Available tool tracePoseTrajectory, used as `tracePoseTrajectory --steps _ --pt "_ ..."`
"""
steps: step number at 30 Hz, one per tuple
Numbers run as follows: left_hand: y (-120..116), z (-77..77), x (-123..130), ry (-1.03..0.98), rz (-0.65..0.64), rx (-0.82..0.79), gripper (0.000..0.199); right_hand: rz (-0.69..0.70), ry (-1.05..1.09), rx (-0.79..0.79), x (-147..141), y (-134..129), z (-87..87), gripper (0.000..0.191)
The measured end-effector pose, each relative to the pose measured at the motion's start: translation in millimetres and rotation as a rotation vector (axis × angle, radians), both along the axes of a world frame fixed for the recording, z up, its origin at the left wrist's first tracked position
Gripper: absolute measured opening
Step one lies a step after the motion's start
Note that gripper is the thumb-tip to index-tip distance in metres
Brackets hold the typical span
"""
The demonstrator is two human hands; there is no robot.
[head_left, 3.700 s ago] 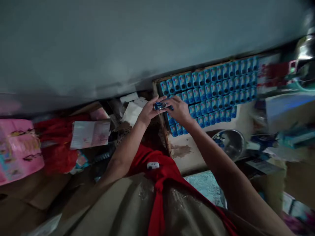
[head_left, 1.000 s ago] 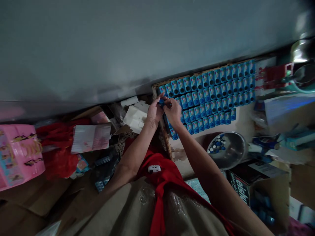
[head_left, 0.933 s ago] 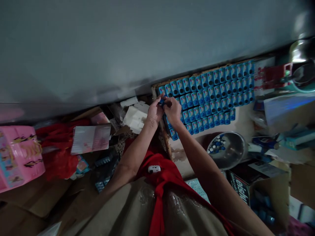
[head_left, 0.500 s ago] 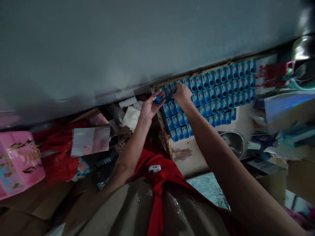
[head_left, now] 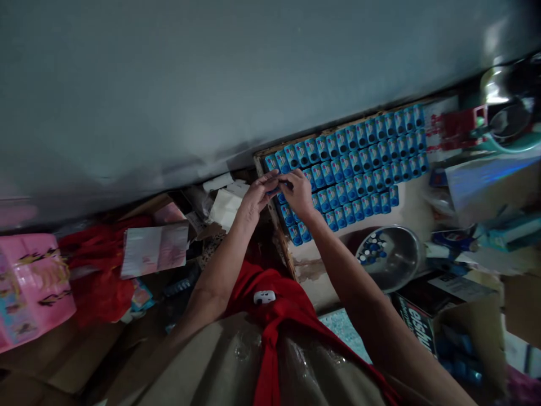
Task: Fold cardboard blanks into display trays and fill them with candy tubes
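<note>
My left hand is at the near left corner of the board, palm up with fingers curled. Small round blue pieces lay in it a moment ago; the fingers now mostly cover them. My right hand meets it, thumb and fingertips pinched together at the left fingertips. What the pinch holds, if anything, is hidden. Beneath and beyond both hands, small blue packs lie in several slanting rows, with dark or blue round spots at their lower ends. My right hand and forearm cover some of them.
The pale board has a worn wooden edge beside a grey wall. A steel bowl with blue and white round pieces is right of my right forearm. Cardboard boxes stand at right; a pink plastic container is at left.
My right hand has drawn back from the far row of packs to my left hand, and their fingertips now meet. My left fingers have closed over the blue pieces. More of the bowl shows.
</note>
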State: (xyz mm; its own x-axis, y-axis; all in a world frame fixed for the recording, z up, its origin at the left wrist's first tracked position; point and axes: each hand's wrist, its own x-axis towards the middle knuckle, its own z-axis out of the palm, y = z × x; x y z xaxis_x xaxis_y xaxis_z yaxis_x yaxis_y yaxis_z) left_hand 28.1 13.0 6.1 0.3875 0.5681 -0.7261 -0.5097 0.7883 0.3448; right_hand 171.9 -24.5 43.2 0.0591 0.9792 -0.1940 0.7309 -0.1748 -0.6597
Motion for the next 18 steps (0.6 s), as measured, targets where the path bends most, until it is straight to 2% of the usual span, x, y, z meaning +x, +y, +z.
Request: tracePoseTrajectory --steps 3,6,8,11,15,18 --pt "-1.1 3.7 11.7 0.031 -0.011 0.001 0.021 -0.116 0.090 0.029 7.2 -0.6 -6.6 0.013" --pt "3.6 8.1 19.5 0.048 0.011 0.043 0.020 -0.164 0.139 0.034 23.6 13.5 -14.4 0.016" --pt "9.4 9.9 20.3 0.045 0.033 0.098 0.016 -0.232 0.065 0.036 36.9 29.8 -21.1 0.016" --pt "19.0 9.4 15.8 0.036 0.058 0.154 0.011 -0.265 -0.116 -0.035 53.7 56.6 -33.2 0.003" --pt "27.5 6.1 9.8 0.013 0.033 0.104 0.027 -0.203 -0.306 -0.195 64.2 84.8 -46.6 0.009" --pt "30.1 8.1 10.6 0.009 0.024 0.061 0.034 -0.207 -0.375 -0.294 68.2 100.7 -47.1 0.016"
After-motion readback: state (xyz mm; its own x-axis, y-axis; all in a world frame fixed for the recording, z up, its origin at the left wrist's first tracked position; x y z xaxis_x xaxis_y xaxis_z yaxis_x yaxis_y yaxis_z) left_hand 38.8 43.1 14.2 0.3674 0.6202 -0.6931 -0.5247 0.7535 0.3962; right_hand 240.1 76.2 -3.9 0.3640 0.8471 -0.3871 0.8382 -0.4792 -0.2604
